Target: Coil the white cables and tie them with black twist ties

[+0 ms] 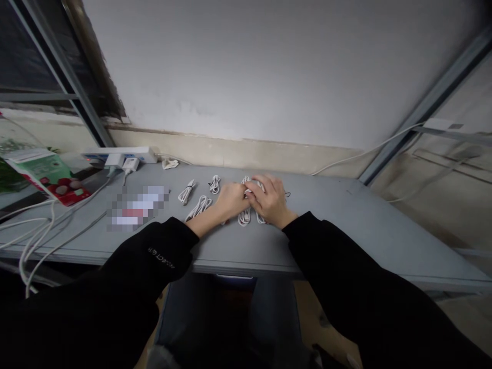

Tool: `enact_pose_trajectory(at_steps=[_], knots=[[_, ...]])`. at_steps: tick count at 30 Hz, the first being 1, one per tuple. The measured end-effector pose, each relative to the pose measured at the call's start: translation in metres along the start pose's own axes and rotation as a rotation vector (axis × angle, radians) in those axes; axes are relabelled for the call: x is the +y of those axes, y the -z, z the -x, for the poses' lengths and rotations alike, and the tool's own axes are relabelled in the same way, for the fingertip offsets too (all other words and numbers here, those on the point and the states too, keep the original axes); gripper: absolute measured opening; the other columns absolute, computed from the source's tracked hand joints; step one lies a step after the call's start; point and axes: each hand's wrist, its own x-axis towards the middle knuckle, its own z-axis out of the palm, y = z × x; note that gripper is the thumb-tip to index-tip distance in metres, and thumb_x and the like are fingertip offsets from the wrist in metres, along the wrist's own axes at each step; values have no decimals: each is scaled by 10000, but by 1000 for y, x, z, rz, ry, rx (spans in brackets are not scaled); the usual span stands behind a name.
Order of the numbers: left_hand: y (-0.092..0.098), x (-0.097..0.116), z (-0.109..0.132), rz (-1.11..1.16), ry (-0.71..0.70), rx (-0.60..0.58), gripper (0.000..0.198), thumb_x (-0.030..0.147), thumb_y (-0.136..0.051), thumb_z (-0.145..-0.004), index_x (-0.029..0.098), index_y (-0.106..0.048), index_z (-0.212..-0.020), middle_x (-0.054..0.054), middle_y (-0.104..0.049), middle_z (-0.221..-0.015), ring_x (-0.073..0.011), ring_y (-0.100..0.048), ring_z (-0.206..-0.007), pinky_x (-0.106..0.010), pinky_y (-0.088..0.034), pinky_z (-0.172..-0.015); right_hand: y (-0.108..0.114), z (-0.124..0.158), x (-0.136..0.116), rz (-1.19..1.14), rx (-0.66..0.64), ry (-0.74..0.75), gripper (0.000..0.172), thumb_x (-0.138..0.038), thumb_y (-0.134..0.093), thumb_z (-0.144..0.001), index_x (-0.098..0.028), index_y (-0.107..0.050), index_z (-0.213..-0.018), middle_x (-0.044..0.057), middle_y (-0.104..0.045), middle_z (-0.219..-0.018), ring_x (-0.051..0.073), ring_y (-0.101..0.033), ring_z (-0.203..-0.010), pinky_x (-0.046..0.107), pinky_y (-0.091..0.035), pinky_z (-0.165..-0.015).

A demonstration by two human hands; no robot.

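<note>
My left hand [232, 200] is closed in a fist, with its thumb side against the fingers of my right hand [270, 201]. Between the two hands is a coiled white cable [244, 218], its loops showing above and below the fingers. My right hand curls over it with thumb and fingertips pinched at the coil's middle; the exact grip is partly hidden. Part of another white cable coil [261, 219] shows under my right hand. Left of my hands lie a small tied cable bundle [215, 184], a longer tied bundle [187, 192] and a looser white coil [200, 206].
The grey table [338, 241] runs along a wall. A phone-like pixelated item [138, 207] lies at left. Behind it stand a power strip [142, 154] with plugged-in chargers and a red-green box [54, 177]. White cords hang over the left edge. A metal post [400, 123] rises at right.
</note>
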Motion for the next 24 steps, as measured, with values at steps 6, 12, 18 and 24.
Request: enact_pose_trajectory(at_steps=[6, 12, 18, 24], knots=[[3, 3, 2, -101, -64, -2, 194, 293, -506, -878, 181, -631, -975, -92, -698, -768, -240, -677, -746, -338, -485, -684, -5, 1, 11, 94, 52, -80, 354, -355, -326, -999, -217, -634, -893, 78, -606, -820, 229, -493, -800, 380, -348, -743], [-3, -6, 0, -115, -198, -8, 247, 388, -404, -969, 176, -513, -1034, -107, -682, -887, -222, -657, -797, -323, -475, -695, -7, -2, 28, 45, 68, -206, 397, -365, -276, -1016, -213, -576, -804, 56, -619, -770, 216, -514, -785, 362, -336, -725], [-7, -14, -3, -93, -2, 67, 303, 433, -333, -983, 198, -519, -938, -79, -643, -741, -236, -640, -721, -322, -445, -660, -9, 3, 70, -95, 80, -498, 295, -304, -334, -970, -197, -601, -908, 63, -645, -804, 221, -560, -798, 366, -405, -777], [-4, -16, -7, -19, 166, 133, 323, 421, -313, -986, 191, -526, -907, -46, -617, -713, -196, -607, -696, -291, -422, -647, -23, 23, 110, -67, -188, -732, 167, -214, -553, -769, -179, -684, -867, 70, -660, -790, 229, -583, -804, 368, -461, -764]])
